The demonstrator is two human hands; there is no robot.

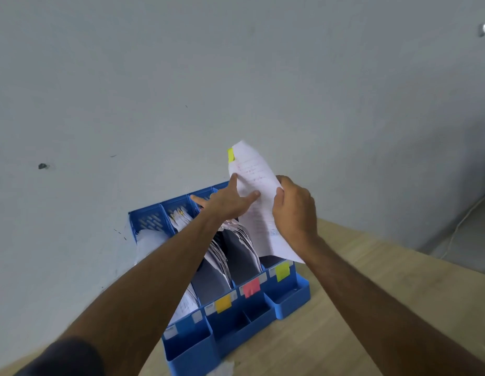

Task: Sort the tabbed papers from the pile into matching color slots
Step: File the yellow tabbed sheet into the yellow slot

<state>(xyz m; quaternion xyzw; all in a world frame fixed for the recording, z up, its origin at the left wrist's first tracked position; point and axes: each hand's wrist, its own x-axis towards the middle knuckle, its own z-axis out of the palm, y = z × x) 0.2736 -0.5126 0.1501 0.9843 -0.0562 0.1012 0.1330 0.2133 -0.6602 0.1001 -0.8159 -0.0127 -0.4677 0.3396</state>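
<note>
A white sheet [259, 202] with a yellow-green tab [230, 154] on its top corner is held upright above the blue file organizer [287, 297]. My right hand [294, 210] grips the sheet's right edge. My left hand [225, 200] has straight fingers, with fingertip and thumb touching the sheet's left side. The organizer's slots carry front labels: orange [223, 304], red [251, 287] and yellow-green [282, 271]. The sheet hangs over the rightmost, yellow-green slot. Papers stand in the other slots.
The organizer stands on a light wooden table [371, 308] against a grey wall [208, 77]. A white cable [464, 215] runs down near the floor at the right. A paper scrap [222, 369] lies in front of the organizer.
</note>
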